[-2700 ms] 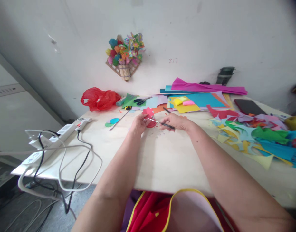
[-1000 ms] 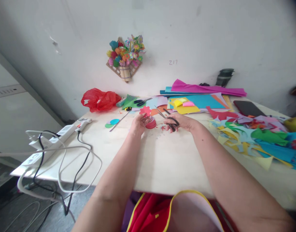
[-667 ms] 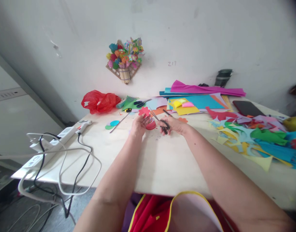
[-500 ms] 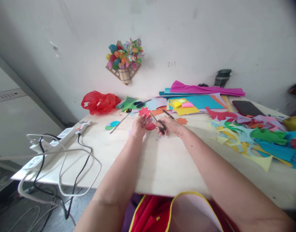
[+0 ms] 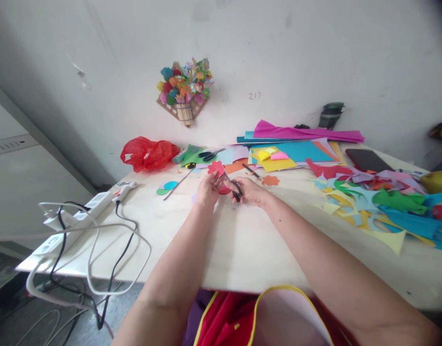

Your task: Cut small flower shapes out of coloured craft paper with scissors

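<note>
Pinched in my left hand (image 5: 209,189) is a red paper flower (image 5: 215,167) with a scalloped edge, held up above the table. My right hand (image 5: 250,190) grips a pair of black-handled scissors (image 5: 237,191), whose blades point up and left to the flower's right edge. Whether the blades touch the paper I cannot tell. Under my hands lies a red paper piece (image 5: 224,189), partly hidden. To the right of my right hand an orange paper flower (image 5: 270,180) lies flat, with a dark pencil (image 5: 251,171) just behind it.
Paper scraps (image 5: 379,202) heap up on the right, near a dark phone (image 5: 369,160). Coloured sheets (image 5: 303,152) and a second pair of scissors (image 5: 208,156) lie at the back. On the left are a red plastic bag (image 5: 148,154) and a power strip (image 5: 76,221) with loose cables.
My right hand and the scissors have shifted slightly left, closer to the red flower. The scissors' handles have come nearer together. My left hand still holds the flower.
</note>
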`<state>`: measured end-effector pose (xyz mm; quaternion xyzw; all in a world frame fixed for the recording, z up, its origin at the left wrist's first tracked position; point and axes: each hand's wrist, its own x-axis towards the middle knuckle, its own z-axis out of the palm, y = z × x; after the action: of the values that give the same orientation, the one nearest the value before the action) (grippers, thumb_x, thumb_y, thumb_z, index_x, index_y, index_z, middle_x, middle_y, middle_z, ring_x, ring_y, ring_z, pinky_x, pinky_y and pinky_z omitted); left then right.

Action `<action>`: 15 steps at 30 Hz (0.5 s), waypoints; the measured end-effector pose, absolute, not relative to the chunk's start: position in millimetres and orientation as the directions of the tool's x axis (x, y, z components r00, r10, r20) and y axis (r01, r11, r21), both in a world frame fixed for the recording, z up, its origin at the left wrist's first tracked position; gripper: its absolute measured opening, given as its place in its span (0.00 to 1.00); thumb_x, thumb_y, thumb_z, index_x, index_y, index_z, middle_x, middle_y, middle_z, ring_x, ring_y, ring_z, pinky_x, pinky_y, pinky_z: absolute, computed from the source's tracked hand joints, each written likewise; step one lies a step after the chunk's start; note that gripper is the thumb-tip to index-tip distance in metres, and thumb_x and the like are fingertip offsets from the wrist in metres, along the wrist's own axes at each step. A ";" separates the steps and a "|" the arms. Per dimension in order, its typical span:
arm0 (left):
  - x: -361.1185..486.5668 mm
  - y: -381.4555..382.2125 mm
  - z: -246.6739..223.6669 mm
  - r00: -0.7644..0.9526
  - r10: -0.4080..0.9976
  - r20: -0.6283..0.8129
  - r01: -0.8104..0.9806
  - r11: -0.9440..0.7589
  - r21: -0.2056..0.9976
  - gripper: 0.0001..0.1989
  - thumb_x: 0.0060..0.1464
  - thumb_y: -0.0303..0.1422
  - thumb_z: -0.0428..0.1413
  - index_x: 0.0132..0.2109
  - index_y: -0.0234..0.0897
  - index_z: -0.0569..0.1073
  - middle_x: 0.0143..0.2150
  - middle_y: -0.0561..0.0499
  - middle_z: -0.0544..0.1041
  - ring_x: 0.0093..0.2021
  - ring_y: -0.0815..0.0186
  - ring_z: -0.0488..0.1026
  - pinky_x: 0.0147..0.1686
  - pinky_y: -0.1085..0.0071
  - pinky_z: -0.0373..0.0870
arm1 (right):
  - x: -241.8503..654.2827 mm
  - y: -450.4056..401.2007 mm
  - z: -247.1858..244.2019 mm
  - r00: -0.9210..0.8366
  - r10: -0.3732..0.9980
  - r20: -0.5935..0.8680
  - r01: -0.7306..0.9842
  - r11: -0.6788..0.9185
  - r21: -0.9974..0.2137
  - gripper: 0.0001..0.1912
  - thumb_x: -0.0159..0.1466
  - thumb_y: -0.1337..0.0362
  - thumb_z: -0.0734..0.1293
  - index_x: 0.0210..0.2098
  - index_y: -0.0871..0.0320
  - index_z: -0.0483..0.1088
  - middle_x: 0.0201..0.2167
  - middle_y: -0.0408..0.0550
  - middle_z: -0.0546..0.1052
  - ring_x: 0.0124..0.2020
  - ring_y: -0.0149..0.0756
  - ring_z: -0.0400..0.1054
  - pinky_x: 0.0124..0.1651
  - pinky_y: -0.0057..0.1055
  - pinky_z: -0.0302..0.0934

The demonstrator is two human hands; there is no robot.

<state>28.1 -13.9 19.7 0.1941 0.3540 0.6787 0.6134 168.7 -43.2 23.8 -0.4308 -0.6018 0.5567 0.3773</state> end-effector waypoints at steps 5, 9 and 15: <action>28.7 -13.4 18.7 -0.165 0.972 -0.167 -0.700 0.004 0.714 0.05 0.53 0.22 0.55 0.33 0.35 0.73 0.27 0.48 0.79 0.33 0.63 0.80 0.39 0.71 0.74 | 168.0 -42.7 22.7 -0.344 0.939 -0.013 0.069 0.012 -0.998 0.13 0.65 0.58 0.71 0.33 0.59 0.67 0.19 0.40 0.74 0.16 0.26 0.68 0.13 0.18 0.51; 29.0 -14.3 18.6 -0.160 0.973 -0.167 -0.705 0.006 0.709 0.04 0.52 0.23 0.57 0.32 0.34 0.73 0.28 0.48 0.79 0.32 0.64 0.79 0.38 0.72 0.73 | 167.4 -42.9 22.8 -0.339 0.941 -0.008 0.052 0.010 -0.999 0.13 0.66 0.58 0.70 0.32 0.60 0.67 0.19 0.41 0.73 0.15 0.25 0.67 0.13 0.18 0.51; 29.2 -13.9 18.0 -0.159 0.976 -0.145 -0.697 -0.007 0.717 0.04 0.53 0.22 0.57 0.32 0.34 0.74 0.28 0.48 0.80 0.30 0.66 0.78 0.39 0.72 0.72 | 166.5 -45.3 25.9 -0.329 0.944 -0.020 0.051 -0.004 -0.999 0.13 0.66 0.59 0.71 0.32 0.60 0.67 0.18 0.40 0.73 0.15 0.25 0.66 0.13 0.17 0.50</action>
<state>29.2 -13.9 18.0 0.2038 0.3430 0.6798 0.6154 166.5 -45.3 25.9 -0.4247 -0.5857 0.5669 0.3940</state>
